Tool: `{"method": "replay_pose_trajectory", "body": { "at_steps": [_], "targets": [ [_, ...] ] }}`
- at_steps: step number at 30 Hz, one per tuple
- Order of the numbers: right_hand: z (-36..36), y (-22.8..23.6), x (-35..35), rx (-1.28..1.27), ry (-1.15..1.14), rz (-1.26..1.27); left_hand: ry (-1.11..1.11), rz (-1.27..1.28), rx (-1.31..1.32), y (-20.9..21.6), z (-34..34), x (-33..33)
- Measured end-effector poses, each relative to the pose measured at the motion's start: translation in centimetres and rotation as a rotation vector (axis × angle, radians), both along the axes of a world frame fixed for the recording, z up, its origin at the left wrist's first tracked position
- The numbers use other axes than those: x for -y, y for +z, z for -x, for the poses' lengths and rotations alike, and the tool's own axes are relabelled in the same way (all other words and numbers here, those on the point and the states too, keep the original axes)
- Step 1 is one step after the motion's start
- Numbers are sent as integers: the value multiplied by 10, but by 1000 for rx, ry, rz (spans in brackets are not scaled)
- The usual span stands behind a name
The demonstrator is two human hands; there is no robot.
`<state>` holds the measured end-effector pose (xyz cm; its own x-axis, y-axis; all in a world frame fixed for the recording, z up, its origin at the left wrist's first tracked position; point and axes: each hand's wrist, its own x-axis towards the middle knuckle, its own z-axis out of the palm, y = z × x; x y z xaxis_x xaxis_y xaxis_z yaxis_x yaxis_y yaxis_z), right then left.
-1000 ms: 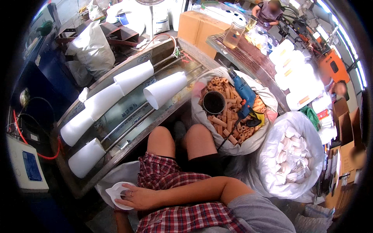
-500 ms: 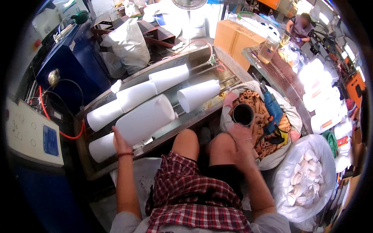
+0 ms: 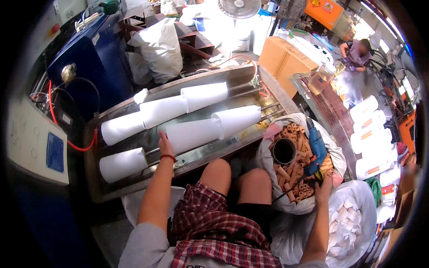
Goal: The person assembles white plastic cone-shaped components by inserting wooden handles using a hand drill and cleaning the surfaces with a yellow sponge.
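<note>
My left hand [image 3: 166,146] is at the left end of a white tapered sleeve [image 3: 194,136], its fingers against the end. The sleeve lies along a metal rod in a long trough [image 3: 190,178]. Its right end meets another white sleeve [image 3: 237,120]; a third one [image 3: 123,165] sits apart on the left. My right hand [image 3: 324,187] is at the front right of a cloth sack [image 3: 292,206], beside tan tubes [image 3: 292,176] and the lower end of a blue power drill [image 3: 317,145]. Its thumb and fingers look apart; the fingertips are partly hidden.
Behind runs a second row of white sleeves [image 3: 165,111]. A dark round cup [image 3: 284,151] sits among the tubes. At the lower right stands a plastic bag [image 3: 357,192] of white scraps. A wooden table [image 3: 333,105] with a jar [image 3: 321,79] flanks the sack. Another person [image 3: 357,53] works far right.
The sleeve at my left hand has gone from tilted over the rod to lying along it, farther right against another sleeve. My right hand has moved right, from near the dark cup to the sack's front right.
</note>
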<state>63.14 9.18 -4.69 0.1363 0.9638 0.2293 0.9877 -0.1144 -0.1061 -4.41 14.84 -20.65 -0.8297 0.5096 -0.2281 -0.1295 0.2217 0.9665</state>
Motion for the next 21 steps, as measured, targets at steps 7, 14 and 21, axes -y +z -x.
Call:
{"method": "replay_pose_trajectory", "body": {
  "at_steps": [7, 14, 21],
  "targets": [
    [-41, -11, -13, -353, 92, -220, -507, 766, -899, 1, 73, 74],
    [-154, 19, 8, -2066, 329, -469, -902, 1426, -1307, 34, 104, 112],
    [-22, 37, 31, -2278, -82, -685, -1311, 1988, -1568, 24, 151, 158]
  ]
}}
